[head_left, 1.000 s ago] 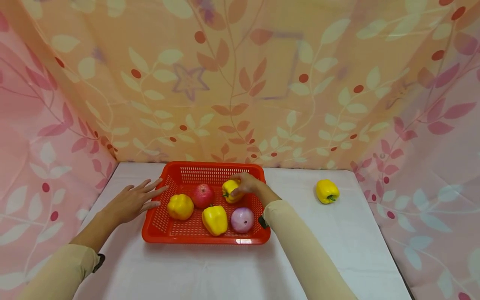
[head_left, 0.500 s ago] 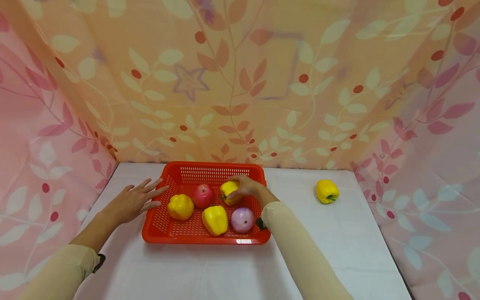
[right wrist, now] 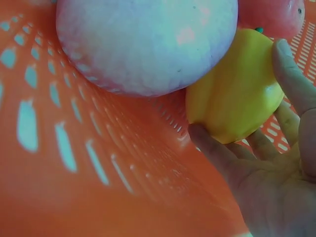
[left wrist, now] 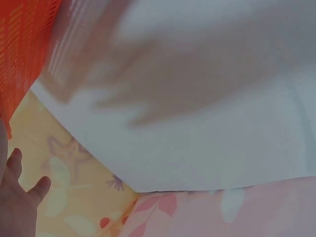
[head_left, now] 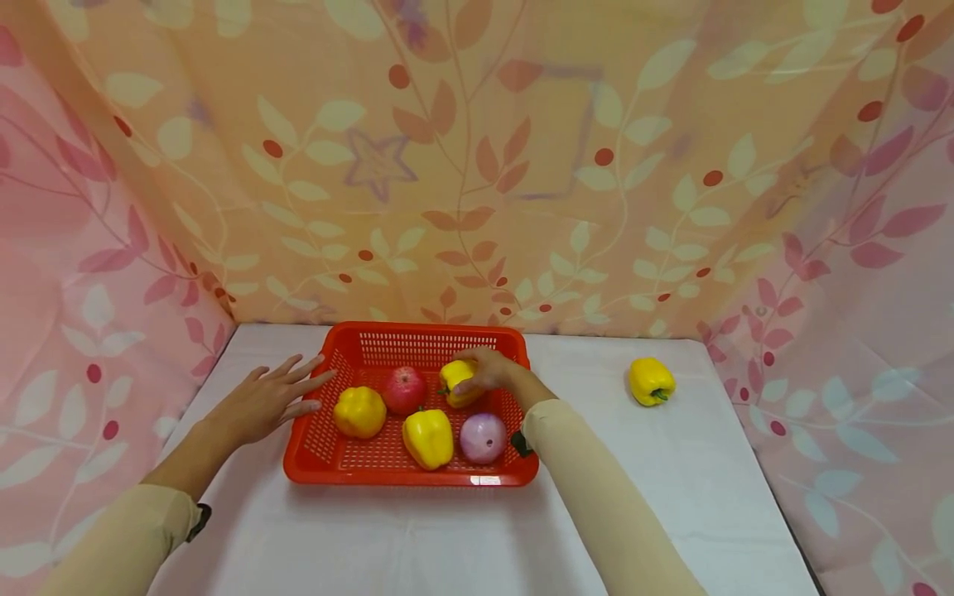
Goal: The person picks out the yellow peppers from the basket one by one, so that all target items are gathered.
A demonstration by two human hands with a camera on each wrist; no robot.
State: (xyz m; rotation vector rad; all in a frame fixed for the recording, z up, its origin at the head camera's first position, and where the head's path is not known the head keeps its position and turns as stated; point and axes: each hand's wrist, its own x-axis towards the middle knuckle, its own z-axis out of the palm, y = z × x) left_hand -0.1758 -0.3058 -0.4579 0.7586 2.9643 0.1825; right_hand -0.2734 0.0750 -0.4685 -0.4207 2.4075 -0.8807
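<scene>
My right hand (head_left: 492, 369) reaches into the red plastic basket (head_left: 410, 478) and holds a yellow bell pepper (head_left: 456, 385) at its back right. In the right wrist view, thumb and fingers (right wrist: 217, 148) curve round that pepper, its green stem pointing away. My left hand (head_left: 268, 401) is spread, its fingertips right at the basket's left rim and nothing in its grasp. Also in the basket are a round red fruit (head_left: 405, 390), an orange-yellow lobed one (head_left: 359, 412), a second yellow bell pepper (head_left: 428, 439) at the front, and a pale purple ball-shaped one (head_left: 482, 439).
Another yellow bell pepper (head_left: 651, 382) lies on the white tablecloth (head_left: 633, 463) to the right of the basket. Floral cloth (head_left: 477, 165) hangs behind the table and along both sides. The basket's perforated walls stand around the fruit.
The right hand and the bell pepper in it have shifted very slightly left and nearer within the basket. The left hand and the other pieces stay where they were.
</scene>
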